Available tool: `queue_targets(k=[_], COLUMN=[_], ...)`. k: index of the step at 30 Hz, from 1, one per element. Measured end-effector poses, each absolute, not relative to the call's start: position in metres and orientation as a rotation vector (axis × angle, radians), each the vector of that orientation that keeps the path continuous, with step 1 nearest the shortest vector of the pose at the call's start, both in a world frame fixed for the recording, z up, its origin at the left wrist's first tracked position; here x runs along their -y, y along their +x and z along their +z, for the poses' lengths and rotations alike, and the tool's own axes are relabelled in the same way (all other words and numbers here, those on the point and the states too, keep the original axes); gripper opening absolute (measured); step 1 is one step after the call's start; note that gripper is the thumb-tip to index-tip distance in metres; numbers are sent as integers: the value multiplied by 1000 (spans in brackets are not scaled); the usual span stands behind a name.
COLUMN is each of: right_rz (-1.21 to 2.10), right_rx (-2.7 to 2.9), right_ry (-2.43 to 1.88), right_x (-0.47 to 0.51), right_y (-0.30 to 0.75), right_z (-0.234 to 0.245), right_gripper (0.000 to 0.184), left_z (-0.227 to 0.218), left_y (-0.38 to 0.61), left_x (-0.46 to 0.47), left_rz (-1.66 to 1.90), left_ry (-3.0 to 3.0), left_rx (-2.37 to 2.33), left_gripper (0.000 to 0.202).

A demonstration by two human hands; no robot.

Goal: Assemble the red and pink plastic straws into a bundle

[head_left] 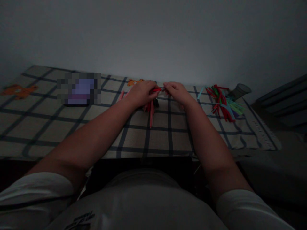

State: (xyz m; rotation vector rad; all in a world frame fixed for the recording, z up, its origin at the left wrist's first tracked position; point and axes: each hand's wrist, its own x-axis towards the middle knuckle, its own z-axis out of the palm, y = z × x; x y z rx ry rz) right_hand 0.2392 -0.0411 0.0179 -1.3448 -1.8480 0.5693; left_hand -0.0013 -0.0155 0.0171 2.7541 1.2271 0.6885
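My left hand (145, 92) is closed around a slim red-handled tool (157, 89) with a shiny metal tip, whose exact kind is too dim to tell. Close beside it, my right hand (176, 90) pinches its fingers together at the metal tip; any small item between them is hidden. Under my left hand lies a bunch of pink and red strips (151, 116), one sticking out toward me. A dark green bit (156, 103) shows next to them. More pink strips (122, 95) poke out left of my left wrist.
A checked cloth (134, 140) covers the table, with orange bear prints. At left stands a blurred device with a lit screen (82, 91). To the right lie loose red, green and blue strips (222, 103) beside a clear cup (240, 91). The wall (153, 41) rises behind.
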Motion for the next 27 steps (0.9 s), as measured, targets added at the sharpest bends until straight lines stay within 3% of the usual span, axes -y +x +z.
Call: queue_targets(k=[4,13,21,27], right_rz=[532,561,538,581], right_rx=[1789,1855,1875,1913], right_ry=[-1293,-1266,-1282,-1400], right_x=[37,38,37,46], right_y=[244,243,241,236], right_z=[16,18,16,25], right_gripper=[50,29,33,47], left_z=[22,21,13,14], left_y=[0,-2,-2,-3], left_x=[19,17,11,14], left_rz=[722,732,747,691], left_ry=[2687,2700,2758,2814], left_rx=[-1289,-1249,-1203,-1183], left_gripper=[34,38,36,34])
